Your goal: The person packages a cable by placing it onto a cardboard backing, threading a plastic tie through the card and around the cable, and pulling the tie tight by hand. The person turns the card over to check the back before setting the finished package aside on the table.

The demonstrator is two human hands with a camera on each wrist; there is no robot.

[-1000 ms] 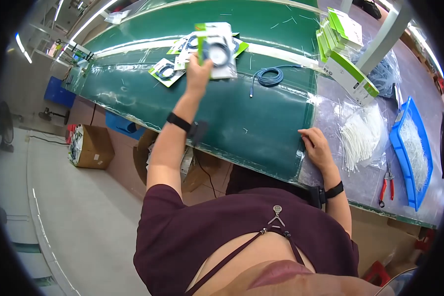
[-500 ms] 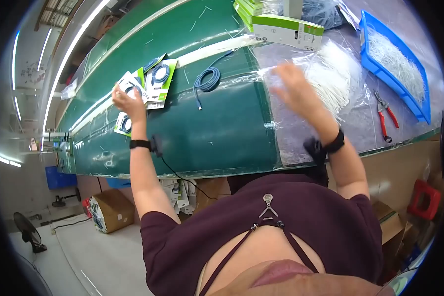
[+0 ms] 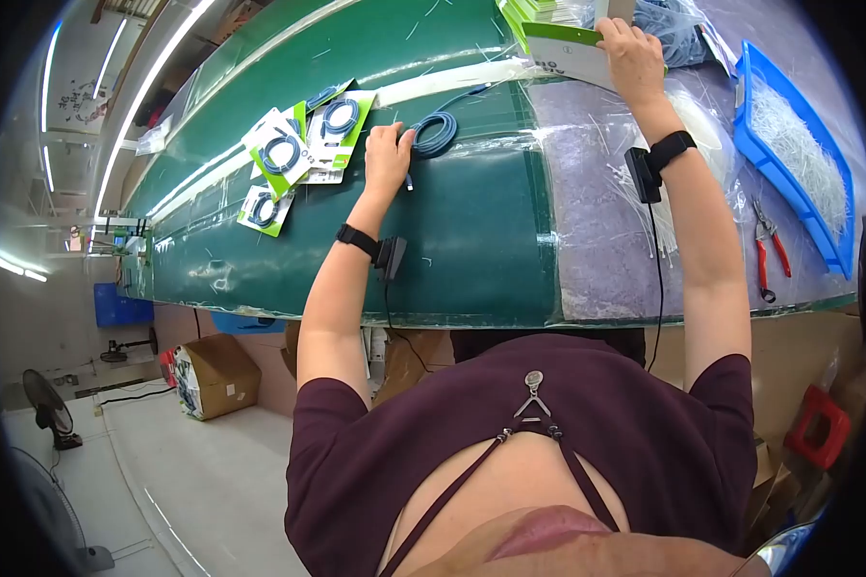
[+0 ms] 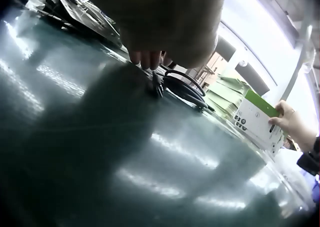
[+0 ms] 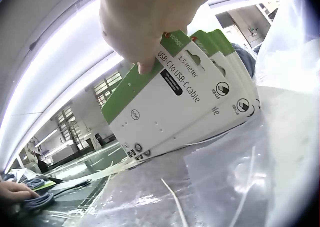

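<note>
My right hand point(image 3: 635, 65) pinches the top edge of a white-and-green cable packaging card point(image 5: 150, 106), with a fingertip showing on its printed face in the right wrist view. More such cards point(image 5: 240, 81) stand right behind it. My left hand point(image 3: 388, 159) is at the left side of a coiled blue cable point(image 3: 437, 137), its fingers extended down at the coil. In the left wrist view the fingertips point(image 4: 150, 60) are right beside the cable's plug end point(image 4: 158, 86). Left of this hand lie several carded blue cables point(image 3: 281, 154) in an overlapping pile.
White ties point(image 3: 635, 192) lie in clear plastic on the grey surface at right. Red-handled cutters point(image 3: 768, 255) lie near a blue tray point(image 3: 746, 139) of clear strips. A post point(image 3: 614, 10) rises behind the cards. The green mat point(image 3: 471, 250) covers the table's left part.
My left hand has let go of a carded cable on the pile and moved right to the coiled cable. My right hand has left the table's front, reached back and taken hold of a card.
</note>
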